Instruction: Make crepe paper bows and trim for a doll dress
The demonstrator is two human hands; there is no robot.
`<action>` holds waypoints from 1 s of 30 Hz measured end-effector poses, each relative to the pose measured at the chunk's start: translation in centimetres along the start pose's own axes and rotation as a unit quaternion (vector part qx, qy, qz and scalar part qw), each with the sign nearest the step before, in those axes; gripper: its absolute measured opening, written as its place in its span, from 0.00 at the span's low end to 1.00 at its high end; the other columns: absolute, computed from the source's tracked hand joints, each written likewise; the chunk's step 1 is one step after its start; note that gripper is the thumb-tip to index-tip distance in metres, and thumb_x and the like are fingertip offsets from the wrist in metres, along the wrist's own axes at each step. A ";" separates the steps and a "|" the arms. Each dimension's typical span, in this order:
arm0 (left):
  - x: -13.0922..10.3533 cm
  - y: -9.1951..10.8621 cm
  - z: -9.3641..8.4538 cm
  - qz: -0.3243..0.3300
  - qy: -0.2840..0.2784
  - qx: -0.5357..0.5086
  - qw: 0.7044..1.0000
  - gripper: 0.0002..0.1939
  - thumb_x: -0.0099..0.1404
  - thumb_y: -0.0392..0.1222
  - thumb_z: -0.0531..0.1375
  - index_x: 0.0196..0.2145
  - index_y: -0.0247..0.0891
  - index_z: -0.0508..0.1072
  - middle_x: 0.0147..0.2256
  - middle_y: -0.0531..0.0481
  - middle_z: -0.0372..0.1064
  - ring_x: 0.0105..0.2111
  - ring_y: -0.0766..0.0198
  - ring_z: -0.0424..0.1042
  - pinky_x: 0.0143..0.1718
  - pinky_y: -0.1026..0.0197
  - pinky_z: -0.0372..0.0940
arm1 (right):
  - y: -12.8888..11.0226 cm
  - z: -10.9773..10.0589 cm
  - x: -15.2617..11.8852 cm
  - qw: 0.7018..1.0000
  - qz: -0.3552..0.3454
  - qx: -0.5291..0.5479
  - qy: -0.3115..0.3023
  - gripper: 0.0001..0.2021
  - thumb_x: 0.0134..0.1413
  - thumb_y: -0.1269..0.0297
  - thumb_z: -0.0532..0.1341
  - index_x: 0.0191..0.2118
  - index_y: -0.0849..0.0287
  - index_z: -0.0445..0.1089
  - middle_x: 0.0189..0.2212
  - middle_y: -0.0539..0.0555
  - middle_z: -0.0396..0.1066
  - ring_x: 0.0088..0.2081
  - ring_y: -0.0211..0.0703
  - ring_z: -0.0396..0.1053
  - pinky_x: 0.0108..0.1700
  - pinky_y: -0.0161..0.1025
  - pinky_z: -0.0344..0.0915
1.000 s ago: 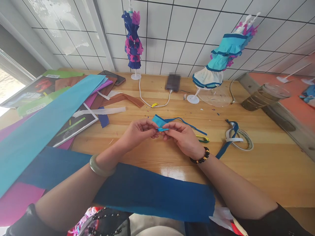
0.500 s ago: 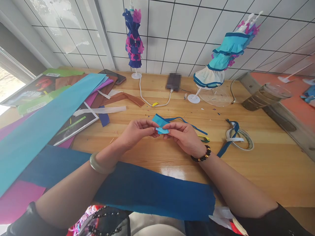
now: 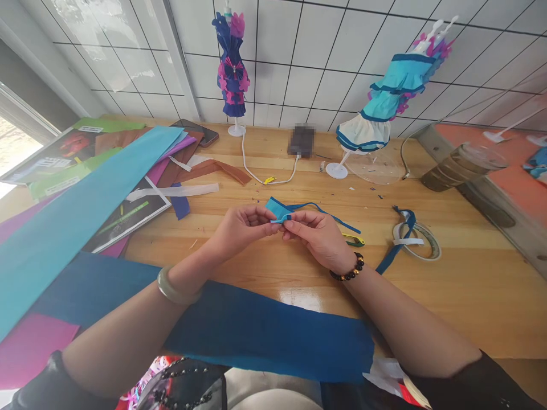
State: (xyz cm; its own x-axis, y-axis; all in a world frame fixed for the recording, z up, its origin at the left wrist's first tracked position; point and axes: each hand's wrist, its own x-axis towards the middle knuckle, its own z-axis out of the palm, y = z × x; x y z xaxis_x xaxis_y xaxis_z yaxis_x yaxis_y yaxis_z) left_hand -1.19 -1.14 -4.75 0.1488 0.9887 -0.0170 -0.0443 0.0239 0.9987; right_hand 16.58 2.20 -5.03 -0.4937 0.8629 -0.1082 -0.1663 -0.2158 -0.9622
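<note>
Between both hands is a small light-blue crepe paper piece [image 3: 277, 208] with a dark-blue edge, its near edge folded over. My left hand [image 3: 250, 223] pinches the left side of it, thumb and fingers together. On the right side, my right hand [image 3: 314, 230] pinches the same piece close to the other fingertips. A thin dark-blue strip [image 3: 327, 212] trails off behind my right hand to the table. Beside that hand lies a yellow-green cutter [image 3: 354, 240], partly hidden.
A tape roll [image 3: 429, 245] with a blue strip lies to the right. Two dressed figures on stands, a purple-pink one [image 3: 233, 74] and a turquoise one [image 3: 380, 111], stand at the back. Wide dark-blue paper [image 3: 265, 330] crosses the front; light-blue paper [image 3: 94, 199] lies left. A cup [image 3: 457, 168] leans far right.
The near edge of the light-blue piece has been folded narrower. My right thumb has shifted in toward the left fingertips, and the hands are slightly closer together.
</note>
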 end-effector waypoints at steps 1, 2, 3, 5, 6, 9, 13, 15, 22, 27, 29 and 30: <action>0.0 0.0 0.0 0.008 0.001 -0.008 1.000 0.11 0.50 0.43 0.65 0.32 0.36 0.73 0.29 0.51 0.73 0.31 0.65 0.72 0.35 0.63 0.66 | 0.0 0.0 0.0 1.000 -0.002 -0.002 0.003 0.05 0.42 0.65 0.66 0.29 0.60 0.74 0.23 0.49 0.73 0.25 0.33 0.69 0.34 0.34 0.67; 0.1 0.0 0.1 0.016 0.001 -0.019 1.000 0.11 0.50 0.42 0.65 0.32 0.36 0.73 0.30 0.51 0.73 0.31 0.65 0.72 0.36 0.63 0.66 | 0.0 0.0 0.0 1.000 -0.004 -0.005 0.005 0.06 0.42 0.64 0.66 0.29 0.60 0.74 0.23 0.49 0.73 0.26 0.33 0.69 0.34 0.34 0.67; 0.1 0.0 0.1 0.023 0.001 -0.028 0.999 0.11 0.50 0.42 0.66 0.31 0.36 0.72 0.31 0.51 0.73 0.32 0.65 0.72 0.37 0.63 0.66 | 0.0 0.0 0.0 1.000 -0.004 -0.008 0.009 0.06 0.42 0.64 0.67 0.29 0.60 0.74 0.23 0.49 0.73 0.26 0.33 0.69 0.34 0.34 0.67; 0.1 -0.1 0.2 0.033 -0.001 -0.036 0.999 0.11 0.50 0.42 0.66 0.31 0.36 0.72 0.31 0.51 0.73 0.32 0.65 0.72 0.38 0.62 0.66 | 0.0 0.0 0.0 1.000 -0.004 -0.010 0.013 0.06 0.42 0.64 0.67 0.28 0.60 0.73 0.23 0.49 0.73 0.25 0.34 0.69 0.34 0.34 0.67; 0.1 -0.2 0.2 0.037 -0.002 -0.037 0.999 0.11 0.49 0.41 0.66 0.31 0.36 0.72 0.32 0.51 0.73 0.33 0.65 0.72 0.38 0.62 0.66 | 0.0 0.1 0.0 1.000 -0.003 -0.011 0.013 0.06 0.42 0.63 0.67 0.28 0.60 0.73 0.22 0.49 0.73 0.25 0.34 0.69 0.34 0.34 0.67; 0.1 -0.3 0.2 0.041 -0.002 -0.031 0.999 0.10 0.50 0.41 0.66 0.31 0.36 0.73 0.31 0.51 0.74 0.32 0.65 0.72 0.38 0.63 0.67 | -0.1 0.1 0.0 1.000 -0.002 -0.014 0.013 0.07 0.41 0.63 0.67 0.28 0.60 0.73 0.22 0.49 0.73 0.25 0.34 0.69 0.34 0.35 0.67; 0.1 -0.4 0.1 0.034 0.001 -0.009 0.999 0.09 0.51 0.42 0.65 0.30 0.36 0.74 0.30 0.50 0.74 0.32 0.64 0.72 0.37 0.62 0.67 | -0.1 0.2 0.0 1.000 0.000 -0.018 0.013 0.09 0.41 0.61 0.67 0.28 0.60 0.72 0.22 0.49 0.73 0.25 0.34 0.69 0.34 0.36 0.67; 0.0 -0.3 0.1 0.032 0.003 -0.001 0.999 0.09 0.51 0.42 0.65 0.30 0.36 0.74 0.30 0.50 0.74 0.31 0.65 0.72 0.36 0.63 0.66 | -0.2 0.3 -0.1 1.000 0.000 -0.014 0.008 0.08 0.42 0.61 0.66 0.28 0.60 0.72 0.22 0.49 0.73 0.26 0.34 0.69 0.35 0.35 0.67; 0.0 -0.1 -0.1 0.012 0.004 0.043 0.999 0.11 0.54 0.46 0.62 0.32 0.35 0.75 0.30 0.48 0.74 0.30 0.66 0.70 0.35 0.63 0.65 | -0.2 0.2 0.0 1.000 -0.005 -0.004 0.013 0.08 0.45 0.60 0.65 0.29 0.60 0.72 0.24 0.50 0.73 0.26 0.34 0.70 0.35 0.35 0.67; 0.1 -0.3 -0.2 -0.006 0.006 0.038 0.999 0.13 0.54 0.48 0.62 0.32 0.34 0.74 0.29 0.47 0.73 0.30 0.64 0.70 0.35 0.61 0.65 | 0.0 0.4 0.0 0.999 -0.015 -0.017 0.031 0.08 0.45 0.60 0.64 0.29 0.60 0.71 0.24 0.50 0.73 0.26 0.34 0.70 0.35 0.35 0.68; 0.1 -0.3 -0.1 -0.009 0.011 0.035 0.999 0.13 0.54 0.48 0.61 0.31 0.34 0.74 0.29 0.47 0.73 0.30 0.65 0.70 0.35 0.61 0.65 | 0.0 0.6 0.0 0.998 -0.017 -0.033 0.047 0.09 0.45 0.59 0.64 0.29 0.60 0.71 0.24 0.50 0.73 0.26 0.35 0.71 0.35 0.37 0.69; 0.1 -0.3 0.0 -0.010 0.015 0.037 0.999 0.13 0.54 0.48 0.61 0.31 0.34 0.74 0.29 0.48 0.73 0.29 0.65 0.70 0.35 0.61 0.65 | -0.1 0.7 0.0 0.997 -0.019 -0.044 0.055 0.09 0.45 0.59 0.64 0.29 0.60 0.70 0.24 0.50 0.73 0.26 0.36 0.71 0.36 0.37 0.69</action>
State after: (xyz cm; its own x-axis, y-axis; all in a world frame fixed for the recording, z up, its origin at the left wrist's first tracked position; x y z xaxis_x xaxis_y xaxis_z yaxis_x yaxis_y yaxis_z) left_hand -1.19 -1.04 -5.01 0.1188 0.9922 -0.0378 0.0311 0.0343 0.9989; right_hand 16.00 1.86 -4.77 -0.3911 0.9157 -0.0923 -0.1059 -0.1444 -0.9838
